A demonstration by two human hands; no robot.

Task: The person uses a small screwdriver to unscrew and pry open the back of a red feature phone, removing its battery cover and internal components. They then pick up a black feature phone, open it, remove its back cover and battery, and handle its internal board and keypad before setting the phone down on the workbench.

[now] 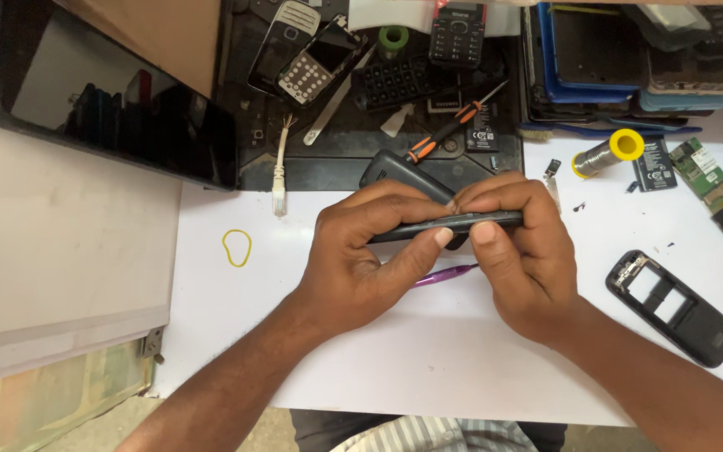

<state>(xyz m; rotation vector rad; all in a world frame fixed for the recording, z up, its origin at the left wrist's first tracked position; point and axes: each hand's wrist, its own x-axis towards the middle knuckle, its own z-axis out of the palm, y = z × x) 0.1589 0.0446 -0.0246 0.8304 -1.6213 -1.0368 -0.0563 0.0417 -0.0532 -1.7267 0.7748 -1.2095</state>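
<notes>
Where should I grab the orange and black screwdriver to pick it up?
Probably by the orange and black handle, its thick lower-left end. The screwdriver lies slanted on the dark tray, thin metal tip toward the upper right. Come from above and pinch the handle across its sides; the left hand and right hand sit just below it.

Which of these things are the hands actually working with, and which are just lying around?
In hand:
left hand
right hand
dark phone body, gripped edge-on by both
purple tool, under the hands

Lying about:
yellow rubber band
orange-handled screwdriver
solder spool
empty phone shell
</notes>
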